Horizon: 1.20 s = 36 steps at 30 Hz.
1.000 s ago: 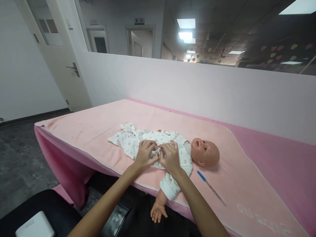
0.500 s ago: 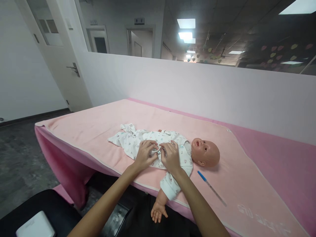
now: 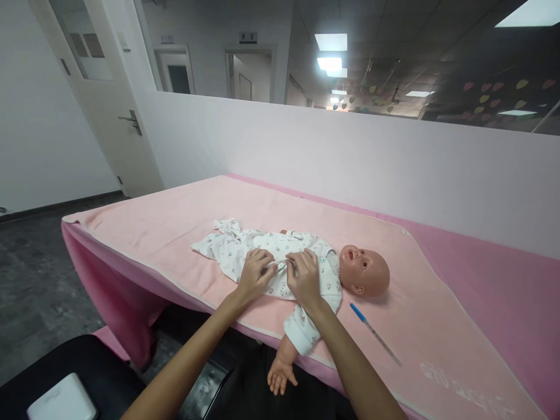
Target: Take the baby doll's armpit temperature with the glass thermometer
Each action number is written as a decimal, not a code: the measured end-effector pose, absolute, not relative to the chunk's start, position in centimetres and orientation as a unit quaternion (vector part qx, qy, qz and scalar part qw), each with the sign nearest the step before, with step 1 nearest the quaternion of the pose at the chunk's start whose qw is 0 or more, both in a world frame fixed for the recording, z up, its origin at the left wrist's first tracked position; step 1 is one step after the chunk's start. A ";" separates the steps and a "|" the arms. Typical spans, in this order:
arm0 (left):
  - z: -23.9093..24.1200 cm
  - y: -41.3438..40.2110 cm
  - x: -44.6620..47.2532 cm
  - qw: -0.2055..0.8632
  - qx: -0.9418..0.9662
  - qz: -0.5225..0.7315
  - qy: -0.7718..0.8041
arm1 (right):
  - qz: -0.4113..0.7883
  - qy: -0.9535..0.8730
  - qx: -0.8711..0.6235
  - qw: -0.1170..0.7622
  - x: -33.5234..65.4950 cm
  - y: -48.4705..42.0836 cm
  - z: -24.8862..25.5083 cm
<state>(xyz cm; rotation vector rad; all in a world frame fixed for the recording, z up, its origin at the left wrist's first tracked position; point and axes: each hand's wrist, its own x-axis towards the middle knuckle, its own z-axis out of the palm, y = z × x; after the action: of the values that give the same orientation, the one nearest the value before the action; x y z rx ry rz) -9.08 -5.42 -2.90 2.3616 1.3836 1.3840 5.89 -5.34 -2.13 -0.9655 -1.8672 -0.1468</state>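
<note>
white door (image 3: 94, 87) | interior window (image 3: 350, 58) | ceiling lights (image 3: 331, 42) | dark floor (image 3: 30, 291)

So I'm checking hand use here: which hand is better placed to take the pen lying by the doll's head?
Probably the right hand: it rests on the doll's romper nearer the head, on the pen's side. The left hand sits farther away.

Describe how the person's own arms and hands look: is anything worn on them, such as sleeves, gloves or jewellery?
Both forearms are bare up to the bottom edge of the picture, with no sleeve in view. The left hand and the right hand wear no gloves. No ring, watch or bracelet shows on either hand or wrist. The arms are slim, and no markings can be seen on them.
</note>
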 end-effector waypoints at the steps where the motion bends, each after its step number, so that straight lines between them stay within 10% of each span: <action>1: -2.9 -5.4 -9.1 0.035 0.761 0.455 0.461 | -0.062 -0.768 -0.399 0.497 5.9 -5.3 -2.1; 36: -3.0 -6.1 -8.3 -0.096 0.820 0.410 0.388 | -0.185 -0.720 -0.549 0.381 5.9 -4.8 -2.5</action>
<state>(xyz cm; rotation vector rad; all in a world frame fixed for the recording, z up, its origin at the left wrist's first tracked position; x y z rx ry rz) -8.31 -6.06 -2.98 2.7448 1.3002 1.3739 5.86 -4.84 -2.50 -1.4018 -1.8381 -0.4715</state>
